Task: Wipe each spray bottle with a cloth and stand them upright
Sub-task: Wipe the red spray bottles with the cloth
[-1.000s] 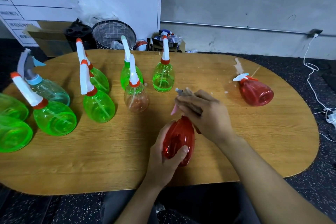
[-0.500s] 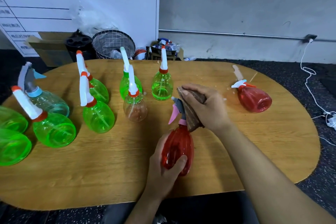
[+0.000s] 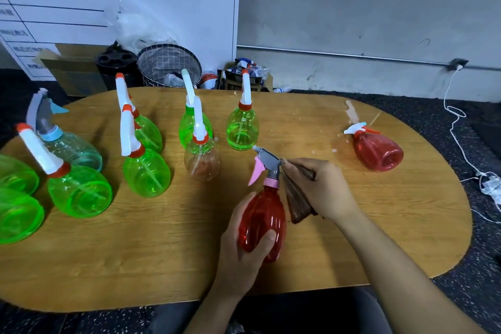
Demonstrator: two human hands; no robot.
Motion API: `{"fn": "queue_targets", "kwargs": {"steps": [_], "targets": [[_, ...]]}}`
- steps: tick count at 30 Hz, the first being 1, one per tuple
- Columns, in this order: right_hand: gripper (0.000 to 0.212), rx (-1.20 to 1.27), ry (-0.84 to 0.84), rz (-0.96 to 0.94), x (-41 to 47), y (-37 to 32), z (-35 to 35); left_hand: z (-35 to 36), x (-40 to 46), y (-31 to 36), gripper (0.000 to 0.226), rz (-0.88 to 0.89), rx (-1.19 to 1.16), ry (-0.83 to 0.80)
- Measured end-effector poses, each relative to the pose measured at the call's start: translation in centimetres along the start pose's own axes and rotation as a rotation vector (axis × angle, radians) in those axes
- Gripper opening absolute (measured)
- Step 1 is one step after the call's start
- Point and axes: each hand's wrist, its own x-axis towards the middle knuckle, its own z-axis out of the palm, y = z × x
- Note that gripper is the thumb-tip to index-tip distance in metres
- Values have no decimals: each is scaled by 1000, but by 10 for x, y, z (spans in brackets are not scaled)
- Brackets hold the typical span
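My left hand grips the body of a red spray bottle with a grey head and pink trigger, held upright near the table's front. My right hand holds a brown cloth against the back of the bottle's grey head. A second red bottle lies on its side at the right. Several green bottles, such as one at the back middle, stand upright on the left half, along with a clear brownish bottle and a pale blue one.
The oval wooden table has wet spots near the lying red bottle. Behind it on the floor stand a wire basket, a black bin and a cardboard box. A white cable runs along the floor at the right.
My right hand with the cloth has come off the top of the sprayer and moved to the right, behind it; the grey head and pink trigger now show fully. The left hand still grips the bottle.
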Motion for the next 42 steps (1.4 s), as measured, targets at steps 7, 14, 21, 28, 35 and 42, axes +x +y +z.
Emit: {"fn": "queue_targets", "kwargs": {"steps": [7, 14, 21, 28, 35, 42], "targets": [[21, 52, 118, -120, 13, -21, -3, 0, -1, 2, 76, 2, -6, -2], [14, -18, 26, -31, -2, 5, 3, 0, 0, 0, 75, 15, 22, 2], [26, -92, 204, -281, 9, -34, -5, 2, 1, -2, 72, 4, 58, -17], [36, -249, 23, -287, 31, -65, 6, 4, 11, 16, 75, 43, 46, 26], [19, 477, 275, -225, 43, -119, -53, 7, 53, 102, 74, 232, 53, 141], [21, 756, 305, -221, 29, -161, -105, 20, 95, 233, 68, 412, -188, 163]]}}
